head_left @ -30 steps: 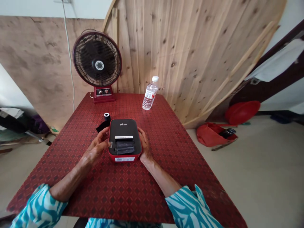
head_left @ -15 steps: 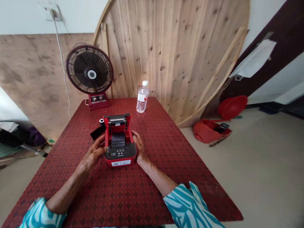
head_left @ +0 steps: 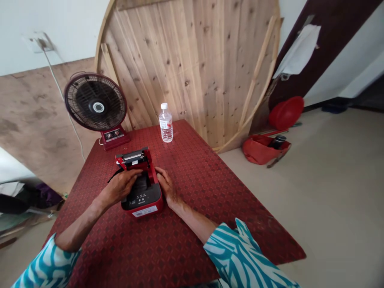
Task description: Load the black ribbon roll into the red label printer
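Observation:
A small red-and-black label printer sits on the table with its lid raised, showing a metal roller bar. Inside its bay lies a dark, ribbon-like strip. My left hand reaches across the left wall, its fingers stretched over the bay near the strip; whether the fingertips touch the strip is unclear. Against the right side of the printer, my right hand is bent along the casing and steadies it. A black flap or piece shows partly behind my left hand.
The table has a red patterned cover. A dark red fan stands at its back left, and a clear water bottle at the back. Behind leans a round wooden board. A red bag lies on the floor to the right.
My left hand has lifted from the printer's left side and moved over its open bay. My right hand stays at the right side. The view has turned and tilted.

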`<state>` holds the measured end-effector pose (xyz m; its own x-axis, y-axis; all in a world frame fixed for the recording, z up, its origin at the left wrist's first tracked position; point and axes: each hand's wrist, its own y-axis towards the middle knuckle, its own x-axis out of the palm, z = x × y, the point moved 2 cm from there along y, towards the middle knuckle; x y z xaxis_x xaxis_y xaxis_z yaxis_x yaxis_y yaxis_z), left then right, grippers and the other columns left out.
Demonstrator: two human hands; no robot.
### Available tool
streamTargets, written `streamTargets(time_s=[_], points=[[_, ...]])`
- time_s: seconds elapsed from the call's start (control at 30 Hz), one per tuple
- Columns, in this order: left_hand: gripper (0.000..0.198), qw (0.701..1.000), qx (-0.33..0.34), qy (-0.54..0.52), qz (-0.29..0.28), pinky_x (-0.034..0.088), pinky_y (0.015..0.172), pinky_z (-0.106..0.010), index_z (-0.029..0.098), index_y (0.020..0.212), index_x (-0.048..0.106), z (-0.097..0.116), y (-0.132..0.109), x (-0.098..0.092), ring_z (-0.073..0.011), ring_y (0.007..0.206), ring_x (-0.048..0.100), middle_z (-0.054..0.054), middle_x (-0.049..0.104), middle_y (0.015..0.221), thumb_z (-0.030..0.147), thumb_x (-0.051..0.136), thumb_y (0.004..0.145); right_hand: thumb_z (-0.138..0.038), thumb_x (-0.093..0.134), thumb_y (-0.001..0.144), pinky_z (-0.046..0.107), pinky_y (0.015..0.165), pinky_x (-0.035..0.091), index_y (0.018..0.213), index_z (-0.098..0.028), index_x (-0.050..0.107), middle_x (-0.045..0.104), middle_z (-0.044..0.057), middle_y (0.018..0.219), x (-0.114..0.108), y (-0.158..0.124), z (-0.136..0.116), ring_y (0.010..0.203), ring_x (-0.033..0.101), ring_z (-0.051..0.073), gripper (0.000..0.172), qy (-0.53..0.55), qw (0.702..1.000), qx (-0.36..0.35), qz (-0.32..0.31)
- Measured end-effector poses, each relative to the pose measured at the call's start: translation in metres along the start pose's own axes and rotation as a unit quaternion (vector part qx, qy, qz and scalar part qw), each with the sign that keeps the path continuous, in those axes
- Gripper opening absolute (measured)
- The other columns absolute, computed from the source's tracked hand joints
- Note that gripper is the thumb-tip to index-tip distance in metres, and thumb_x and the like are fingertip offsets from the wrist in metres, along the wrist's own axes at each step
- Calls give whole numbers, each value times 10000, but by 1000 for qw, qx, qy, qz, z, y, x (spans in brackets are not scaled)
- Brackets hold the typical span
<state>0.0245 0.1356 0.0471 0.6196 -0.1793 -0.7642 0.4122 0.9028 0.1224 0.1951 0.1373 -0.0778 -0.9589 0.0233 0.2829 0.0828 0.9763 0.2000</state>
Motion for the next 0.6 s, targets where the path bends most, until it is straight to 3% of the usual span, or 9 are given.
streamTargets(time_s=[0.1, 0.2, 0.3, 0.4, 0.6], points=[[341, 998, -38, 53, -18, 512, 786, -342, 294, 1117, 706, 0, 7, 0, -258, 831, 713, -31, 776, 907, 360, 492, 860, -486, 561, 860, 387, 1070, 379, 1118, -309, 682, 662, 9, 1189, 0, 1, -3, 1168, 558, 215, 335, 0, 1000, -16, 8], [287, 988, -23, 147, -48, 501, 800, -345, 296, 1008, 751, 4, 16, -1, -271, 852, 707, -45, 776, 940, 303, 543, 810, -471, 562, 857, 385, 1063, 385, 1109, -305, 684, 662, 12, 1179, 1, 2, -5, 1159, 563, 214, 325, 2, 1000, -25, 10], [237, 980, 18, 155, -126, 488, 827, -348, 305, 888, 775, 8, 27, 0, -292, 928, 691, -43, 774, 977, 244, 613, 725, -455, 554, 861, 387, 1055, 394, 1107, -301, 680, 660, 17, 1166, 0, 2, -6, 1156, 567, 215, 316, -2, 1000, -26, 10], [285, 969, 11, 155, -191, 482, 779, -329, 304, 940, 766, 7, 36, 2, -281, 896, 697, -44, 772, 968, 219, 589, 733, -452, 539, 870, 391, 1060, 389, 1120, -296, 672, 654, 21, 1176, 0, 1, -6, 1165, 564, 216, 323, -5, 1000, -22, 5], [272, 965, -9, 205, -163, 473, 729, -326, 287, 865, 757, -6, 41, 12, -274, 815, 687, -65, 764, 852, 174, 602, 673, -473, 544, 871, 385, 1077, 375, 1132, -305, 672, 649, 12, 1201, 0, 0, -8, 1185, 550, 217, 336, -4, 1000, -12, 4]])
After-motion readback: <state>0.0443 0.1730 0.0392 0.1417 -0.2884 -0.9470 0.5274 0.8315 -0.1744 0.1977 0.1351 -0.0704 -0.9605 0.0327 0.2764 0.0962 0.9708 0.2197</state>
